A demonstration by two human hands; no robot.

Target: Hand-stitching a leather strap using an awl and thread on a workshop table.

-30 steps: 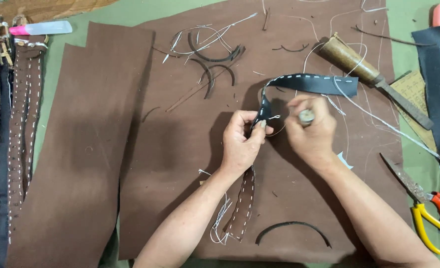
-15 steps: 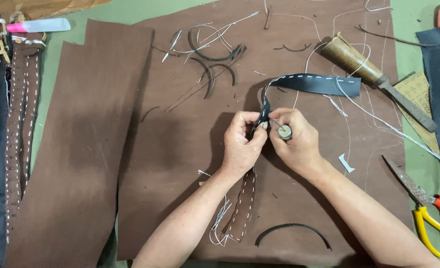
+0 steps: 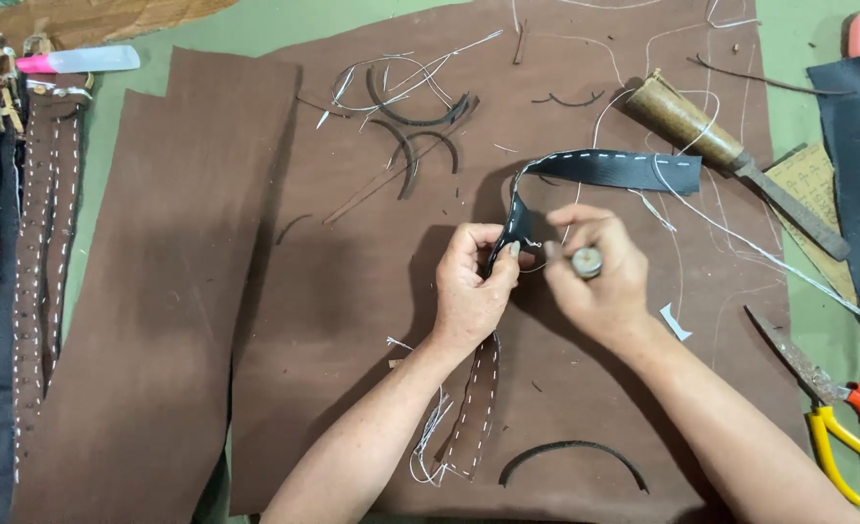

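- Pinching the dark stitched strap (image 3: 605,170) at its bend, the left hand (image 3: 469,291) is keeping its grip clamped on the leather; fingertips closed together on the strap edge near the white stitch line.
- Closing in from the right, the right hand (image 3: 600,277) is now sitting just beside the left; a second ago it was further off; its grip is wrapped round a small round-ended tool (image 3: 586,262), the metal cap showing between the fingers.
- Strap's free end is lying flat on the brown leather sheet (image 3: 352,291) toward the wooden-handled awl (image 3: 687,121); the lower brown stitched part is trailing under the left wrist.
- White thread (image 3: 741,243) is running off to the right across the table; judging by the shift, another stitch is being worked at the bend.
- Scissors (image 3: 852,442) are resting unused at right.
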